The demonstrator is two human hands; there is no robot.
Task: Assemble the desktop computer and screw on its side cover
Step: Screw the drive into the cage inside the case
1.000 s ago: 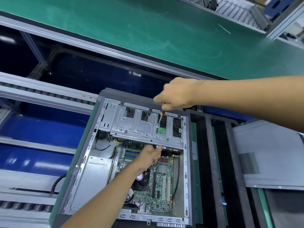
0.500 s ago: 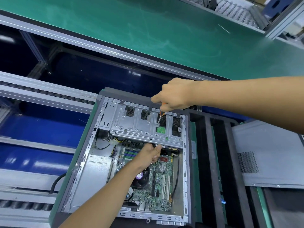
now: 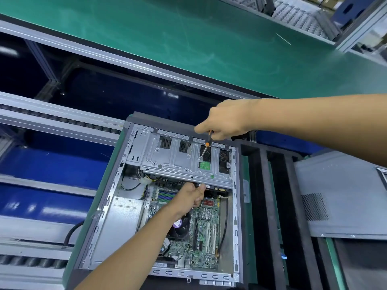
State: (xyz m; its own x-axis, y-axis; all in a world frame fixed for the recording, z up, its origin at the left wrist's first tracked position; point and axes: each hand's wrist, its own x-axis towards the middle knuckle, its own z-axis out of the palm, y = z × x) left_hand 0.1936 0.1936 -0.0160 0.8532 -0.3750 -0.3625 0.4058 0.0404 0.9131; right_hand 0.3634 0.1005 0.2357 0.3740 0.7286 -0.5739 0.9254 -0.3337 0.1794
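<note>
While the left hand (image 3: 191, 196) grips the drive cage (image 3: 184, 162) (thumb up), the right hand (image 3: 225, 120) pinches a screwdriver (image 3: 206, 144).

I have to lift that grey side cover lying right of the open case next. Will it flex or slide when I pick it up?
The side cover looks like one thin, broad metal sheet, so it probably flexes a little if lifted by one edge. Its smooth surface may slip, so grip two edges. It lies flat, so rolling or tipping seems unlikely.

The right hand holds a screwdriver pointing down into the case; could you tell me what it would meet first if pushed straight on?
Probably the metal drive bracket: the screwdriver in the right hand already has its tip at what looks like a screw there.
</note>
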